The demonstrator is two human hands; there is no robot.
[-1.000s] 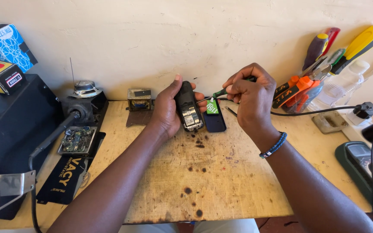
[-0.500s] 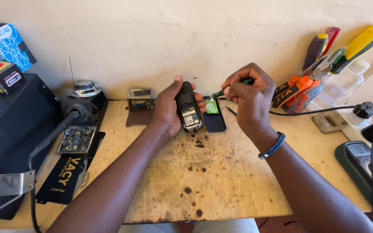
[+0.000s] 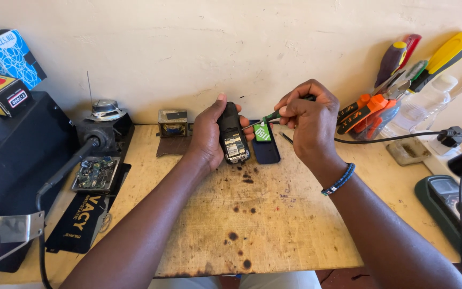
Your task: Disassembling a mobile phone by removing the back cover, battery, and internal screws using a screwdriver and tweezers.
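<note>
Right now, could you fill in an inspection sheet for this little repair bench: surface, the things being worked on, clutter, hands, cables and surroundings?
Surface: wooden bench top, scorched with dark burn spots.
Job's things: opened phone with its circuit board showing; green-handled screwdriver, tip towards the phone; dark blue back cover lying flat with a green card on it.
Clutter: loose circuit board on a tray, small speaker, holder of screwdrivers, clear plastic bottle.
Hands: left hand grips the phone; right hand pinches the screwdriver.
Cables: black cable running to a plug on the right.
Surroundings: plain cream wall; boxes stacked at left.
</note>
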